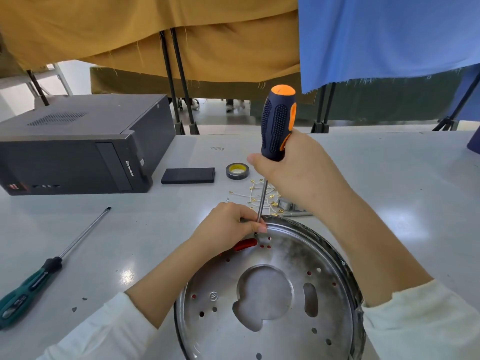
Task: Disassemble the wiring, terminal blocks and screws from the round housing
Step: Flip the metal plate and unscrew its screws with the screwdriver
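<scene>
The round metal housing (285, 258) lies on the table in front of me, with a large centre cut-out and several small holes. My right hand (296, 167) grips the lower part of a black-and-orange screwdriver (278, 123) held nearly upright, its tip set on the housing's far rim. My left hand (228, 227) pinches the shaft just above the tip. A red part (244, 245) shows beside the left hand. Removed white wires with brass terminals (262, 194) lie beyond the housing, next to a small grey block (287, 203).
A green-handled screwdriver (44, 271) lies at the left. A black computer case (78, 144) stands at the back left, with a flat black box (188, 175) and a roll of tape (237, 170) beside it. Cloth screens hang behind the table.
</scene>
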Available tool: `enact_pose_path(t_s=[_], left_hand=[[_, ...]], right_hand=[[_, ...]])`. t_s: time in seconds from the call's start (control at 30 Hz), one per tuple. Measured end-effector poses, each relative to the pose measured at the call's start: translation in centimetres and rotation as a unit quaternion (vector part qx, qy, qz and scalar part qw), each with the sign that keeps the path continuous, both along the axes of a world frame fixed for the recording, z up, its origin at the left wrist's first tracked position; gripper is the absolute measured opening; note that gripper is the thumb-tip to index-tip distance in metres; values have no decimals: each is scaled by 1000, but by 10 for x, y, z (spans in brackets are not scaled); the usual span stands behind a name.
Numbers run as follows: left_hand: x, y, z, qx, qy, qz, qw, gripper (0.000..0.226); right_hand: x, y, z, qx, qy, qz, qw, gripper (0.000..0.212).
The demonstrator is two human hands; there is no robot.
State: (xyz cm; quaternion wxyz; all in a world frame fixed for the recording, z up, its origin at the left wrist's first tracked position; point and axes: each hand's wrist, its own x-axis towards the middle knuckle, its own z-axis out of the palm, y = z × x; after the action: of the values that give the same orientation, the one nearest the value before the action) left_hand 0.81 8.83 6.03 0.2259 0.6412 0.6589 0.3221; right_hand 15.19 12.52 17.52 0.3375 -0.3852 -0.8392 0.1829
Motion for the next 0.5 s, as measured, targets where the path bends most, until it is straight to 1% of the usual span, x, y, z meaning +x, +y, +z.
enact_pose_path(t_s=[0.03,0.13,0.2,0.27,0.3,0.33,0.4,0.43,0.5], left_hand=[[-1,1,0,-3,-6,1,1000,12],[0,1,2,-11,-18,5,1000,8],[0,1,2,-7,-7,0,1000,10],[-1,1,0,-11,-9,-19,1000,3],[-2,-1,0,-17,-13,-33,999,13],[-2,-2,1,-23,-22,-47,998,22],[-2,-1,2,-31,-35,-54,997,29],[-2,0,2,-30,-37,-48,998,29],[-2,1,2,-22,-35,-34,999,23]], right_hand=[[1,2,4,-27,-4,24,999,32],[7,7,15,-113,-13,95,989,21],[12,12,20,-154,-14,122,980,15],[15,16,24,-180,-16,138,974,12],[16,17,26,-190,-19,142,971,13],[18,18,27,-197,-21,145,969,12],[18,18,25,-197,-16,138,971,9],[16,16,23,-182,-12,127,975,8],[10,12,13,-122,4,79,989,16]])
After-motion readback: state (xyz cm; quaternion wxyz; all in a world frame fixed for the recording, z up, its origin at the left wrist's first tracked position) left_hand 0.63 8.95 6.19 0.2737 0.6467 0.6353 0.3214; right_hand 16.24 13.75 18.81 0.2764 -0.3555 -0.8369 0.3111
